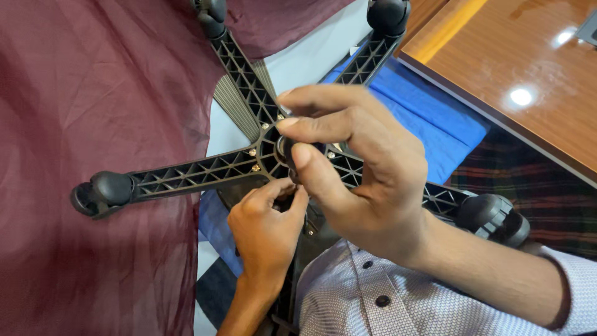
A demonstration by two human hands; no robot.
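A black plastic chair base (186, 175) with ribbed arms and caster wheels lies upside down in front of me. My right hand (357, 177) is over its centre hub (270, 152), with thumb and fingers pinched on a small round part there. My left hand (267, 227) reaches up from below and grips the underside of the hub, fingers curled. One caster (102, 191) sits at the left arm's end, another caster (497, 218) at the right, and two more at the top edge.
Dark red cloth (93, 112) covers the left side. Blue fabric (429, 121) lies beneath the base at the right. A glossy wooden table (516, 68) fills the top right corner. My patterned shirt sleeve (398, 305) is at the bottom.
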